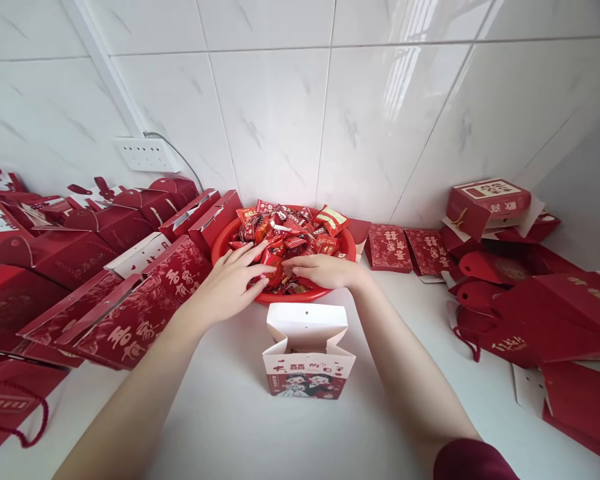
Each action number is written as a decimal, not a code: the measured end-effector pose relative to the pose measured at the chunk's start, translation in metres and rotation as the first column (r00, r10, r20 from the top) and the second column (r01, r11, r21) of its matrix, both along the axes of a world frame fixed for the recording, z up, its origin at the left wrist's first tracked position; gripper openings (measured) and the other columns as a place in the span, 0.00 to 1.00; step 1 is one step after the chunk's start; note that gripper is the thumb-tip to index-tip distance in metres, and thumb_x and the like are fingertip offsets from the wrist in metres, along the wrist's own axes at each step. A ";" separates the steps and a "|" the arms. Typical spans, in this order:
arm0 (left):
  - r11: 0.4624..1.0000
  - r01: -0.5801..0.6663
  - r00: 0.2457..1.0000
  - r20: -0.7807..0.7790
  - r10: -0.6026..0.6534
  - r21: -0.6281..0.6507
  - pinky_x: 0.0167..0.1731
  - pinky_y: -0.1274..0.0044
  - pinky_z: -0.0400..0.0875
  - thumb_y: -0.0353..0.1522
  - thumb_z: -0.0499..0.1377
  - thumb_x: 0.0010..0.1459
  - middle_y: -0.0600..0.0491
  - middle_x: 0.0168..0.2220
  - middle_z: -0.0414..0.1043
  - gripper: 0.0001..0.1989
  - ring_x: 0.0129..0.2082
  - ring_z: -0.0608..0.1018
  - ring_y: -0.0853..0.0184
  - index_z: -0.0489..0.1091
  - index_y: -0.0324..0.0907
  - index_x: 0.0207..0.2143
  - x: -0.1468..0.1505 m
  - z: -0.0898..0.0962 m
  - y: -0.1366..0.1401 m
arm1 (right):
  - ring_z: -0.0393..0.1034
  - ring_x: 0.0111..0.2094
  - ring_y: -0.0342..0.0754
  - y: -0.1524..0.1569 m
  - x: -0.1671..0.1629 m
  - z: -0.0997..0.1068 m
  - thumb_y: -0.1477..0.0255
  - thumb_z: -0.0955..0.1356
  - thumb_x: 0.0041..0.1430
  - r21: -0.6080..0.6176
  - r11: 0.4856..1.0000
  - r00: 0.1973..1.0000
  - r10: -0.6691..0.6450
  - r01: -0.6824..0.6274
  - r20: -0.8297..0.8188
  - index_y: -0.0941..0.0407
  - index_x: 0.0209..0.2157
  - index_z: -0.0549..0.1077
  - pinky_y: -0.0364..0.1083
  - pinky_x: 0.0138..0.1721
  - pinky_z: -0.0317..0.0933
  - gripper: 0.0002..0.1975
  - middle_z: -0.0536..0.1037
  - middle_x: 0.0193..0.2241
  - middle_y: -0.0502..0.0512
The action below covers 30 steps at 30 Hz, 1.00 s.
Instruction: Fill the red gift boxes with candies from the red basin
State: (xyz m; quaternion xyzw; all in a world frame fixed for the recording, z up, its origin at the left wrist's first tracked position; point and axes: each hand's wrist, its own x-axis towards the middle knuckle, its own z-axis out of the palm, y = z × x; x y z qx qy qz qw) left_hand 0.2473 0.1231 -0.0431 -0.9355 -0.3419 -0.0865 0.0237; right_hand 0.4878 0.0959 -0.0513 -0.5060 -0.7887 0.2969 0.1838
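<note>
Wrapped candies (pixel 293 240), mostly in red wrappers, are heaped in a round red basin (pixel 351 250) against the wall. My left hand (pixel 240 277) lies over the basin's front left side, fingers spread and resting on the candies. From the right, my right hand (pixel 325 270) reaches in with its fingers stretched out; the fingertips are among the candies and partly hidden. Neither hand visibly holds a candy. Between my forearms, in front of the basin, a white and red paper gift box (pixel 307 357) with a cartoon couple stands upright, its top open.
Several red gift boxes (pixel 145 293) stand in rows on the left, some with rope handles. More red boxes (pixel 520 313) are piled on the right, and flat red packets (pixel 390 247) lie beside the basin. A white power socket (pixel 147 155) is on the tiled wall.
</note>
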 end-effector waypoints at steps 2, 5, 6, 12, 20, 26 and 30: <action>0.999 -0.023 1.000 -0.018 0.024 0.023 0.63 0.55 0.55 0.40 0.47 0.68 0.59 0.70 0.47 0.19 0.68 0.54 0.52 0.71 0.55 0.55 0.000 0.000 -0.001 | 0.64 0.60 0.53 0.000 -0.002 0.000 0.70 0.58 0.68 0.034 0.999 1.000 -0.026 0.026 0.004 0.57 0.59 0.69 0.51 0.61 0.55 0.22 0.69 0.60 0.57; 0.999 -0.039 0.999 -0.023 0.040 0.031 0.62 0.55 0.56 0.39 0.47 0.68 0.58 0.70 0.48 0.19 0.68 0.55 0.51 0.71 0.55 0.55 0.001 0.002 -0.004 | 0.70 0.54 0.50 0.000 -0.004 0.000 0.75 0.57 0.67 0.151 0.985 0.996 -0.091 0.087 0.019 0.56 0.53 0.74 0.47 0.56 0.60 0.20 0.75 0.55 0.55; 0.999 -0.037 0.999 -0.019 0.038 0.032 0.62 0.55 0.57 0.38 0.47 0.68 0.58 0.70 0.48 0.19 0.67 0.56 0.51 0.71 0.55 0.55 0.001 0.002 -0.005 | 0.71 0.53 0.49 0.000 -0.004 0.000 0.77 0.57 0.66 0.191 0.975 0.993 -0.118 0.111 0.023 0.57 0.51 0.75 0.46 0.55 0.61 0.20 0.76 0.53 0.55; 1.000 -0.002 1.000 0.001 0.002 0.026 0.60 0.53 0.58 0.37 0.48 0.67 0.55 0.70 0.48 0.19 0.67 0.56 0.49 0.71 0.53 0.55 -0.001 0.002 -0.006 | 0.70 0.52 0.51 0.007 0.005 -0.007 0.83 0.60 0.59 0.295 0.931 0.967 -0.246 0.215 0.070 0.58 0.48 0.75 0.46 0.54 0.59 0.20 0.77 0.51 0.58; 1.000 0.021 0.998 0.052 -0.022 0.022 0.62 0.50 0.53 0.36 0.49 0.67 0.52 0.69 0.52 0.17 0.67 0.56 0.49 0.74 0.49 0.50 0.002 0.002 -0.007 | 0.73 0.44 0.50 0.013 0.006 -0.018 0.83 0.67 0.50 0.243 0.965 0.961 -0.155 0.098 0.230 0.54 0.42 0.79 0.44 0.46 0.61 0.19 0.81 0.43 0.55; 0.964 0.257 0.922 0.316 -0.223 -0.067 0.61 0.66 0.61 0.34 0.55 0.64 0.50 0.60 0.63 0.08 0.60 0.67 0.59 0.75 0.45 0.39 0.012 0.028 -0.044 | 0.72 0.41 0.50 0.012 0.005 -0.012 0.82 0.67 0.52 0.238 0.967 0.950 -0.158 0.093 0.269 0.57 0.37 0.79 0.44 0.42 0.60 0.13 0.80 0.41 0.58; 0.834 0.472 0.879 0.230 -0.418 -0.287 0.57 0.70 0.64 0.35 0.62 0.59 0.53 0.60 0.64 0.06 0.58 0.69 0.58 0.76 0.48 0.39 0.013 0.039 -0.068 | 0.72 0.36 0.47 -0.013 0.014 0.015 0.80 0.67 0.54 0.230 0.971 0.964 -0.116 0.060 0.239 0.58 0.36 0.78 0.43 0.39 0.60 0.10 0.80 0.35 0.55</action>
